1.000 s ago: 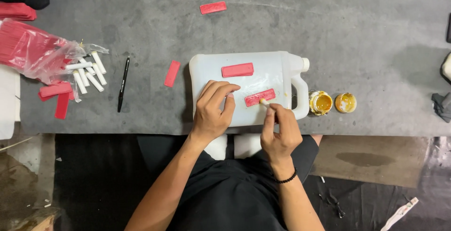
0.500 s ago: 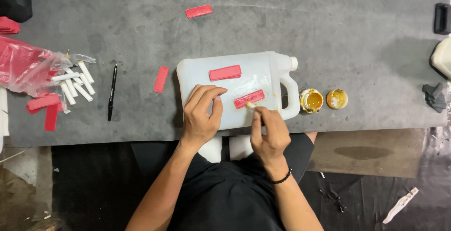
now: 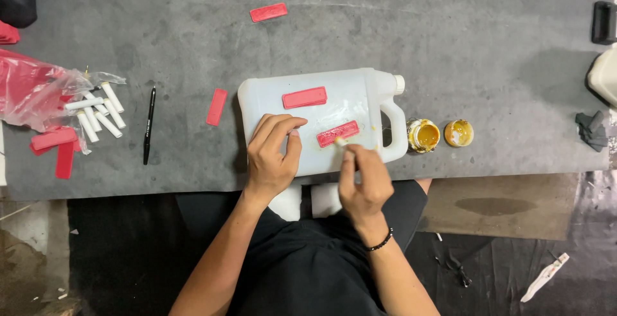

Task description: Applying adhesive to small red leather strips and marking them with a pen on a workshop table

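Two red strips: already lying on the upturned side of the white plastic jug (image 3: 360,101), one far strip (image 3: 304,97) toward the jug's middle, one near strip (image 3: 338,133) under the hands.
Jug: lies flat on the grey worktop (image 3: 450,40) at its near edge, handle and capped neck pointing right.
Left hand (image 3: 270,155): spread flat, palm down on the jug's near-left face, fingers just beside the near strip's left end; it holds nothing and appears to steady the jug.
Right hand (image 3: 363,181): pinched narrow around a slim pale tool, seemingly a small brush or stick; its tip (image 3: 339,141) touches the near strip's lower edge. A dark bead bracelet sits on the wrist.
Glue pot (image 3: 424,135): open, amber contents, just right of the jug handle; its lid (image 3: 458,133) lies beside it, inner side up.
Work done, by judgement: far strip looks set in place; near strip is positioned and being worked at its edge.
Work left, by judgement: three loose strips remain off the jug, one (image 3: 216,106) just left of it, one (image 3: 268,12) at the far side, and more (image 3: 56,146) at the far left.
Other stock: white short rods (image 3: 96,112) spilling from a red plastic bag (image 3: 32,91), left.
Black pen (image 3: 148,125): between the rods and the jug, untouched.
Right edge: dark rag (image 3: 592,130), apart from the work.
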